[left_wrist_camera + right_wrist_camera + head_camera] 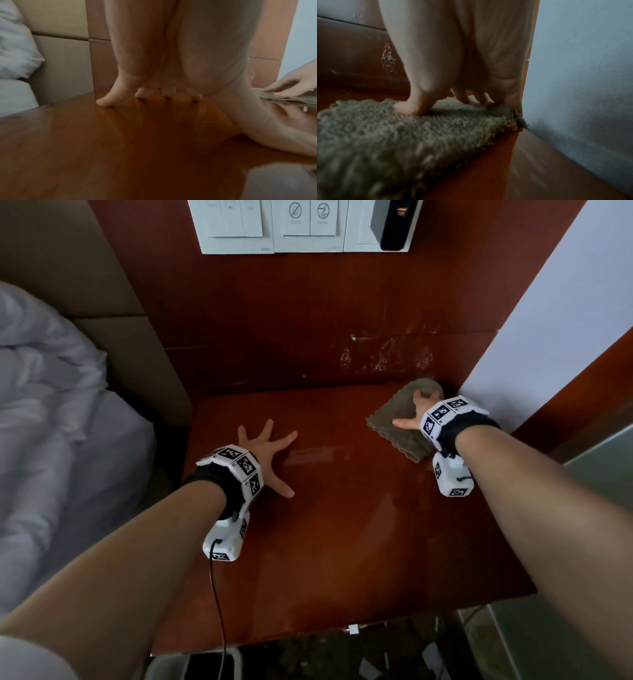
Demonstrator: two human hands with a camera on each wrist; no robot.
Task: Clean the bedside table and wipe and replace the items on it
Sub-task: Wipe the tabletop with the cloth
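Observation:
The glossy red-brown bedside table (342, 525) fills the middle of the head view, and nothing stands on it but a grey-green fuzzy cloth (400, 422) at its back right corner. My right hand (416, 414) lies flat on that cloth with straight fingers pressing it down, close to the white wall; the right wrist view shows the fingertips (409, 108) on the cloth (402, 142). My left hand (270, 453) rests on the bare tabletop at the left, fingers spread wide, its fingertips (104, 102) touching the wood (120, 155).
A white bed (51, 422) with rumpled bedding and a tan padded headboard (102, 285) border the table's left. A white switch panel (301, 227) with a black device hangs on the wood back panel. The white wall (548, 320) closes the right side. Clutter lies on the floor below.

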